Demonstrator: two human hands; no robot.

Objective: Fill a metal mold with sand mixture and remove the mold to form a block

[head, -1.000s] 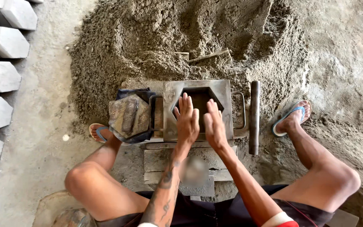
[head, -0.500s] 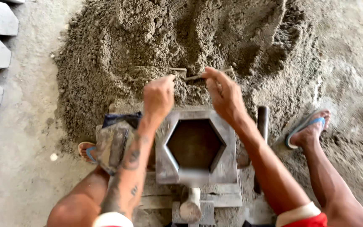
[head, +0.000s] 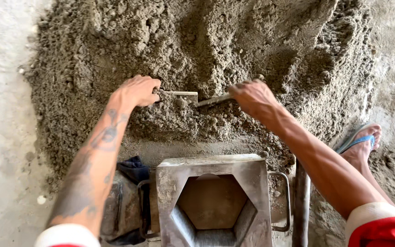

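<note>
Both hands have moved from the metal mould [head: 213,201] up to the sand pile [head: 206,41]: left hand [head: 136,90] and right hand [head: 251,96] grip a scraper [head: 184,97], fingers closed, dragging mix.

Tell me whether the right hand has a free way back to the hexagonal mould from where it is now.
Probably yes. The right hand grips the trowel handle in the sand pile, just beyond the mould. Only loose sand lies between them, and the mould's open cavity faces up with nothing over it.
</note>
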